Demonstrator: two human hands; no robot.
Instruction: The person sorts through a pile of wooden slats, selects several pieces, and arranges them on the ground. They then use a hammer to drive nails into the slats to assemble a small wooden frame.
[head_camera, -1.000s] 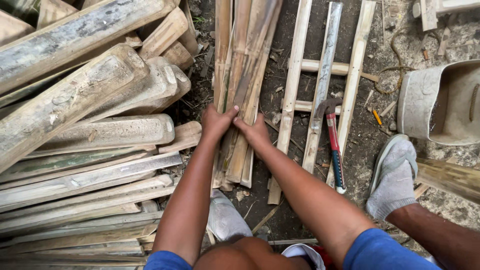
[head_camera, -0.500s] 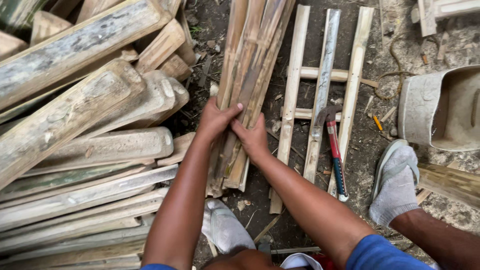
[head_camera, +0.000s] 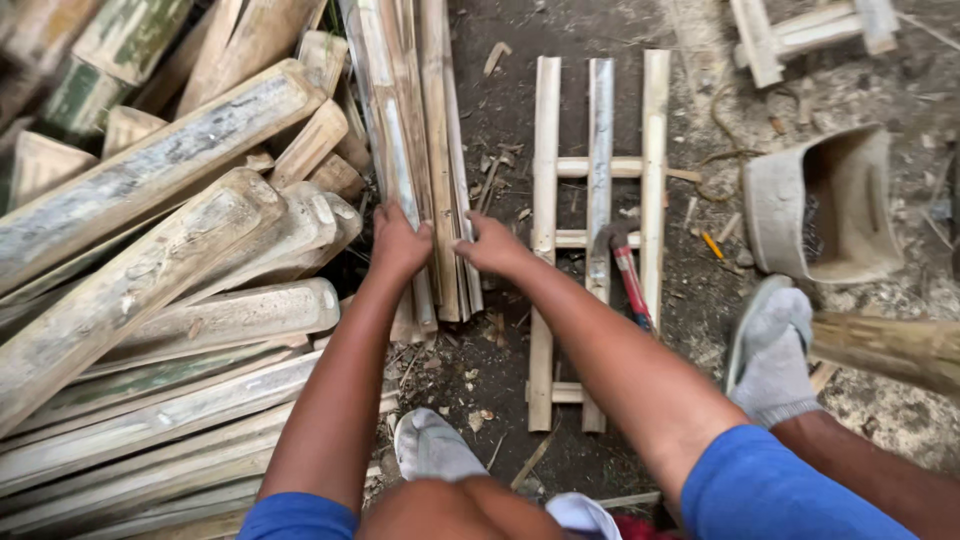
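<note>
left hand (head_camera: 398, 243): fingers spread, resting flat on the bamboo slat bundle (head_camera: 415, 150)
right hand (head_camera: 490, 245): seems curled round the bundle's right edge
bundle: on dirt, between split-bamboo pile (head_camera: 170, 260) and slat frame (head_camera: 597, 200)
hammer (head_camera: 625, 270): red handle, lying on frame

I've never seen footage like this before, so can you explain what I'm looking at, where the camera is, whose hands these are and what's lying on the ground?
The camera sits on a person's head and looks down, so both bare arms are that person's own. The left hand and right hand rest on a bundle of split bamboo strips lying on the dirt ground; how firmly the fingers grip is unclear. To the left is a pile of halved bamboo. To the right lies a small bamboo frame with a red-handled hammer on it, then a grey container on its side.
</note>
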